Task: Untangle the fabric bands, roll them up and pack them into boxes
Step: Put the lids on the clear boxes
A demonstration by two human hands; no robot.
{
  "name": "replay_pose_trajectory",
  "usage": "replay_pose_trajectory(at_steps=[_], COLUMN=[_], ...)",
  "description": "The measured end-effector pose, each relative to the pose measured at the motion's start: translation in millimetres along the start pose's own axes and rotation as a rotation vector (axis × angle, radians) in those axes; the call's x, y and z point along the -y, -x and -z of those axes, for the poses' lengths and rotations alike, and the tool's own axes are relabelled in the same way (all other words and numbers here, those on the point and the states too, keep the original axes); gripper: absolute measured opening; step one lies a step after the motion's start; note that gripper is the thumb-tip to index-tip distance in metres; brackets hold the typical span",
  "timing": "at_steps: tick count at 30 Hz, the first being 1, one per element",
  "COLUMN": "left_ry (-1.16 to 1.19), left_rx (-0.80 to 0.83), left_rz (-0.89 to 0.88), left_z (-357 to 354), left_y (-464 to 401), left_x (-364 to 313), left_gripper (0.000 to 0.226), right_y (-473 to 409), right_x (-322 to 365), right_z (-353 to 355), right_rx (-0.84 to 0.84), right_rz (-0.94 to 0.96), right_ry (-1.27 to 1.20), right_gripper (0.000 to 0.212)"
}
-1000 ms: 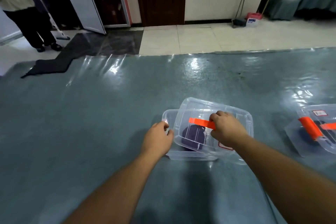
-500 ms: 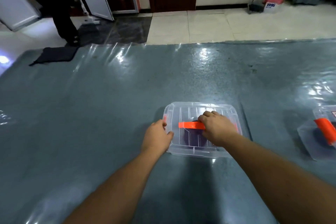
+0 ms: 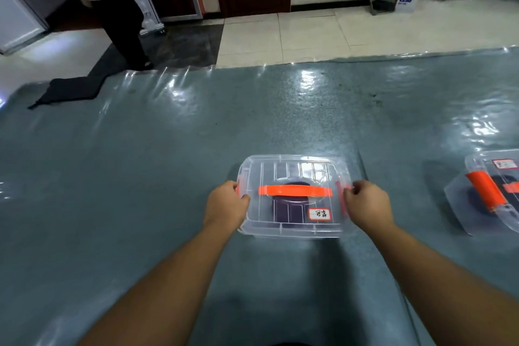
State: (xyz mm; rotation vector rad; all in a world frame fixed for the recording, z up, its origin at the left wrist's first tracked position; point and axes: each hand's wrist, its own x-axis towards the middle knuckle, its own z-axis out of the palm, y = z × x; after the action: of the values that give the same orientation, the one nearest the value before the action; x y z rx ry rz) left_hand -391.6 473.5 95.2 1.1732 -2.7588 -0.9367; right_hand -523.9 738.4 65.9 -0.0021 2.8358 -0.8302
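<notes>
A clear plastic box point(image 3: 292, 223) sits in front of me on the grey-blue table, its lid down flat, with an orange handle point(image 3: 295, 190) across the top and a small white label point(image 3: 319, 214). Through the lid I see a dark rolled fabric band point(image 3: 289, 206) inside. My left hand point(image 3: 226, 203) grips the box's left end at the orange side clip. My right hand point(image 3: 366, 203) has its fingers curled onto the right end by the other orange clip.
A second clear box point(image 3: 494, 194) with an orange handle lies at the right edge, tilted. The table point(image 3: 140, 177) is covered with shiny clear film. A dark cloth point(image 3: 67, 90) lies at the far left corner. A person point(image 3: 112, 8) stands on the floor beyond.
The lid went from tilted in my right hand to flat on the box. My right hand left the orange handle and moved to the right end.
</notes>
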Motion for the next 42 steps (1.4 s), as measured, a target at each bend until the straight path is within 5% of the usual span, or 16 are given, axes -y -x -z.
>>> replay_pose_trajectory(at_steps=[20,33,37,39,42], left_ry=[0.157,0.364,0.378,0.373,0.316], left_rx=[0.071,0.161,0.117,0.102,0.078], left_rz=[0.138,0.39,0.307,0.253,0.183], left_z=[-3,-6,-4,-5,-5], left_y=[-11,-20,-21,-20,-18], left_x=[13,16,14,9,5], left_gripper=[0.027,0.072,0.018,0.02,0.032], right_y=[2,-10,-12,-11,-11], right_x=[12,-1,-5,-2,0], right_z=[4,2,-1,0,-1], right_rx=[0.071,0.245,0.248,0.247,0.226], right_rz=[0.026,-0.341,-0.354,-0.329,-0.318], right_ry=[-0.081,-0.492,-0.537,-0.569,-0.607], right_gripper=[0.017,0.077,0.051,0.026,0.022])
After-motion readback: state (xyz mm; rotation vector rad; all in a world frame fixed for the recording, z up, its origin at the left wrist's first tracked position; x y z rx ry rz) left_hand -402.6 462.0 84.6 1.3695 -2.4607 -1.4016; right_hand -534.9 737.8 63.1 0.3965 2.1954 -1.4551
